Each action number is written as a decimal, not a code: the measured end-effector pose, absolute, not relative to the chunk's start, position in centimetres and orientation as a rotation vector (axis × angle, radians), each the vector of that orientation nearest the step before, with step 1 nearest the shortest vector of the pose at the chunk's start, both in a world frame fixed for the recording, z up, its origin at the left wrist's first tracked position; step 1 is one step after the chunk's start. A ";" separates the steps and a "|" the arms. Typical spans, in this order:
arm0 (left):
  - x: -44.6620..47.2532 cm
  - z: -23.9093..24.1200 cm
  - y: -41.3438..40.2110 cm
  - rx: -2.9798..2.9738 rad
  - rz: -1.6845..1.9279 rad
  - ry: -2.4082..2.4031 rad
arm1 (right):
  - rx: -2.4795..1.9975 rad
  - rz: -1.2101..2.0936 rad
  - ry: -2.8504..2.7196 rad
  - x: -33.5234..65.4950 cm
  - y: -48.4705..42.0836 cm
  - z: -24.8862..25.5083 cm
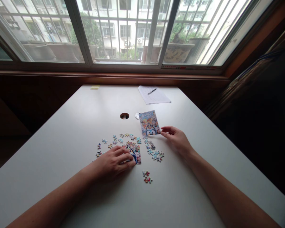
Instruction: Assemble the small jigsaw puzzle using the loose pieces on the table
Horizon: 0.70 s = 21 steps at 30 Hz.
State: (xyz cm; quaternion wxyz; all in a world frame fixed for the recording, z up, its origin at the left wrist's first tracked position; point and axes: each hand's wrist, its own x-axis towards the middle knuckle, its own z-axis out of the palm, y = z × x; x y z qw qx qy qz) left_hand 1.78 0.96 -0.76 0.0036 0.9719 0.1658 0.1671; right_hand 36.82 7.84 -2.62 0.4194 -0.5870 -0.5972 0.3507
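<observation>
My right hand (176,136) pinches the lower right corner of a puzzle picture card (149,124), which is tilted a little and shows a blue cartoon dog and a crowded scene. Over the left part of a partly joined jigsaw puzzle (138,153) rests my left hand (117,159), its fingers slightly bent and the tips touching the puzzle. The thumb of that hand is hidden. Loose jigsaw pieces (158,155) lie right of the puzzle, and more pieces (127,135) curve along its far side. Nearer to me is a small group of pieces (147,180).
The white table (61,126) has a round cable hole (124,116) beyond the pieces. A silvery disc (137,116) is partly behind the card. At the far edge lie paper sheets (156,96) with a pen (152,91) and yellow sticky notes (95,87). A window stands behind.
</observation>
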 end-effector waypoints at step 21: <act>1.7 -1.1 1.0 3.055 0.560 0.525 | -1.474 0.863 -1.503 36.8 7.9 -2.7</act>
